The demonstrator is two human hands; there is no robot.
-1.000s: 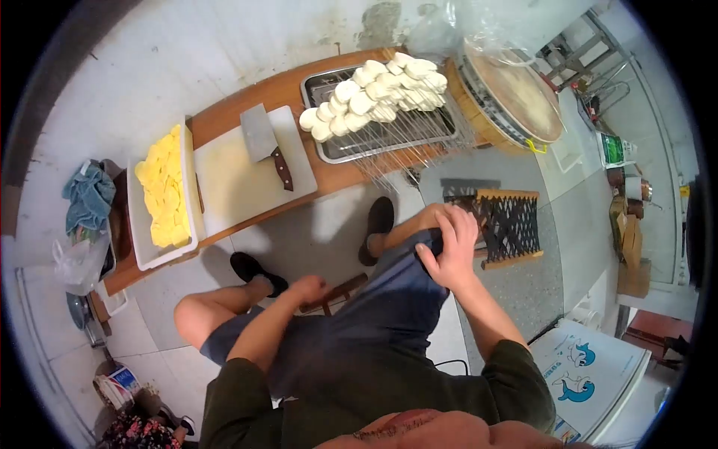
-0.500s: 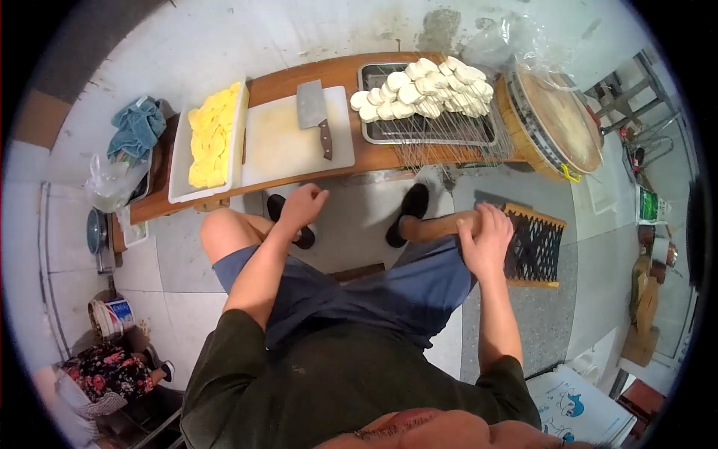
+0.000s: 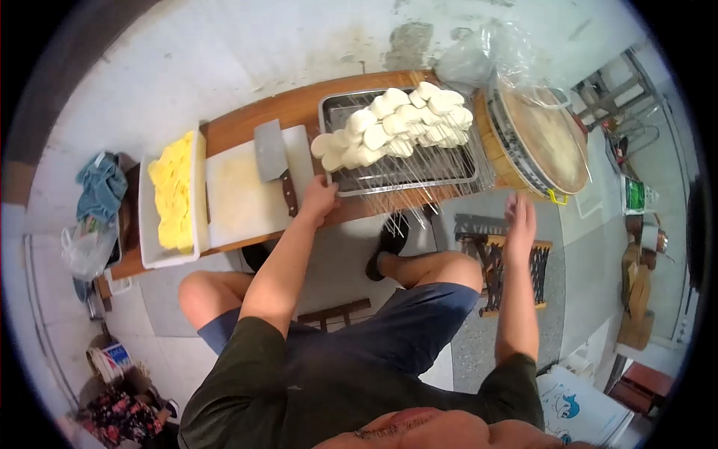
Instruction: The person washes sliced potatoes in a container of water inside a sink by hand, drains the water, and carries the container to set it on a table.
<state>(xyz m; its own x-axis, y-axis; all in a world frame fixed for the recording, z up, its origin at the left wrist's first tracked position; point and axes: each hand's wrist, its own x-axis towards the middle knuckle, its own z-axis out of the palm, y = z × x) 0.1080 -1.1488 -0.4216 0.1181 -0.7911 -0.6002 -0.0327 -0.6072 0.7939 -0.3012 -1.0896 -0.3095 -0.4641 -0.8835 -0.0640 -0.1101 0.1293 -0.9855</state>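
Note:
My left hand (image 3: 320, 200) is at the near left corner of a metal tray (image 3: 407, 185), its fingers closed on the rim. Piled in the tray are white rounded slices (image 3: 389, 123) on thin skewers (image 3: 400, 196), whose ends stick out over the near edge. To the left of that hand lies a cleaver (image 3: 272, 153) with a brown handle on a white cutting board (image 3: 232, 196). My right hand (image 3: 520, 218) is raised off my knee, fingers extended and holding nothing, near a large round wooden tub (image 3: 501, 150).
A white bin (image 3: 196, 187) of yellow slices (image 3: 173, 196) stands on the wooden bench (image 3: 243, 131). Blue cloth (image 3: 102, 179) and a plastic bag (image 3: 88, 251) are at far left. A woven-strap stool (image 3: 535, 273) stands on the floor at right, with clear plastic (image 3: 516, 63) against the wall.
My left hand has moved forward to the tray's near left corner and closed on it. My right hand has lifted off my knee. My view has shifted and turned.

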